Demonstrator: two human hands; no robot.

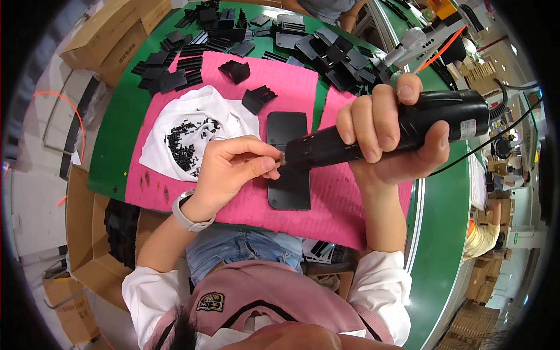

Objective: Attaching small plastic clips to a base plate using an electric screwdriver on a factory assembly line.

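Note:
My right hand (391,125) is wrapped round a black electric screwdriver (452,111), held nearly level with its tip toward the left. At that tip my left hand (239,166) is closed in a pinch of thumb and fingertips. Whatever sits between them is too small to make out. Below both hands a flat black plastic plate (294,195) lies on the pink mat (338,204), its middle partly hidden by the screwdriver. Beside my left hand, a white cloth (160,146) holds a heap of small black screws (182,153).
Two black brackets (235,71) lie loose on the mat's far part. Piles of black plastic parts (335,55) cover the far side of the green table (114,157). A cable (496,137) trails from the screwdriver. At left stands an open carton (87,216); another person (332,9) sits across.

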